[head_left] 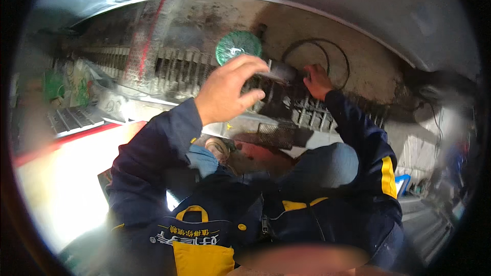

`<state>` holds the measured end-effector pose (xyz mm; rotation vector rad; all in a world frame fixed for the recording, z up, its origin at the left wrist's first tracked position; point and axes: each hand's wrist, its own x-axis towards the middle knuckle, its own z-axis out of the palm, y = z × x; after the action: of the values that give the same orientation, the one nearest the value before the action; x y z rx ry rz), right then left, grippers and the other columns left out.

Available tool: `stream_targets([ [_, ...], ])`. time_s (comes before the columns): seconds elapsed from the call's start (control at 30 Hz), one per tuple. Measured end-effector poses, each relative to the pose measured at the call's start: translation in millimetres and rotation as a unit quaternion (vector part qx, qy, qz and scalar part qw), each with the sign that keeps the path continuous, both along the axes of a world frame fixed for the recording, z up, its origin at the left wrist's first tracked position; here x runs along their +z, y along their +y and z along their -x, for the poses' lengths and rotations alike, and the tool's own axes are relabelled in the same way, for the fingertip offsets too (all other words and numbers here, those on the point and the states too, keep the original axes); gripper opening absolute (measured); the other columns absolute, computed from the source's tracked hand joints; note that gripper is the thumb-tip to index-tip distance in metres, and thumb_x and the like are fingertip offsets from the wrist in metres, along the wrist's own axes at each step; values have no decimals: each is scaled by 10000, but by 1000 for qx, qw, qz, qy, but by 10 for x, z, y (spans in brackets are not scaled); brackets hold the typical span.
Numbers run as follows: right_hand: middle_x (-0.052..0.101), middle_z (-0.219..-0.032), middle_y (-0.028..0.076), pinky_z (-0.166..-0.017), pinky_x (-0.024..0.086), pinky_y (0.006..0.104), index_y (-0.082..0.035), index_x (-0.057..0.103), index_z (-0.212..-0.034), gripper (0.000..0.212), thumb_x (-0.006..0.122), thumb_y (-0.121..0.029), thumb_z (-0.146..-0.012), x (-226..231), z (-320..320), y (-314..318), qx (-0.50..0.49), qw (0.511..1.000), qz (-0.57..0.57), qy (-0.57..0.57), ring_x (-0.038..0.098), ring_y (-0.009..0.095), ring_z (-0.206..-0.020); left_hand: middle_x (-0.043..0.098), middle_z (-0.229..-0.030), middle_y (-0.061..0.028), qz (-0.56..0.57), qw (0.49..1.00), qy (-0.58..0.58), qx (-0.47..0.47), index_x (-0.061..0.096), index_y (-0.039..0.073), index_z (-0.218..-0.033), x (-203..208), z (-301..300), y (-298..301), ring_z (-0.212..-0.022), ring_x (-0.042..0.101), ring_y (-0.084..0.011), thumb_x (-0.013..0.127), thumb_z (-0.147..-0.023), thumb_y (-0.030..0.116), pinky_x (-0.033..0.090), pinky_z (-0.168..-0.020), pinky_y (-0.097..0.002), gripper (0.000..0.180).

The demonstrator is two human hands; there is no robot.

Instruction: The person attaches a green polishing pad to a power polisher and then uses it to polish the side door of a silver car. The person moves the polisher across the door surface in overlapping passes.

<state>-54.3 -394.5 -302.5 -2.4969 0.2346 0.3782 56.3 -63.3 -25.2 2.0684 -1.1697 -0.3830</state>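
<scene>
My left hand (230,89) is raised at the middle with thumb and fingers apart, holding nothing. Its fingertips come close to a dark cylindrical tool (282,71) with a lighter band at one end. At the tool's right end, my right hand (318,83) has its fingers curled round the dark body; shadow hides part of the grip. A round green object (238,47) with a shiny middle lies just beyond my left hand. The tool's lower side is lost in shadow, so its exact kind does not show.
A black cable (343,56) loops on the floor beyond my right hand. Slotted floor grating (176,71) runs crosswise beneath the hands. A grey curved panel (353,7) overhangs the far side. On the left stands a bright, red-edged surface (76,174).
</scene>
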Motion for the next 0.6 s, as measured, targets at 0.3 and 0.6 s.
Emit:
stream_targets([
  [0.3,542,-1496,277,-1111,488,537,34,496,-1489,759,789,-372,-918,-187,95,402,58,981,175,61,534,449,-1378,630,-1379,-150,-36,999,21,-16,642,41,-1350,193,42,113,-1275,617,-370,805,-891,191,513,-1076,-448,510],
  [0.6,719,-1192,274,-936,559,581,4,669,-1284,562,777,-408,-917,-121,5,313,93,988,119,34,693,469,-1110,624,-1352,-130,-54,997,22,-42,616,57,-1357,288,126,295,-1263,617,-359,795,-923,250,511,-1066,-450,507],
])
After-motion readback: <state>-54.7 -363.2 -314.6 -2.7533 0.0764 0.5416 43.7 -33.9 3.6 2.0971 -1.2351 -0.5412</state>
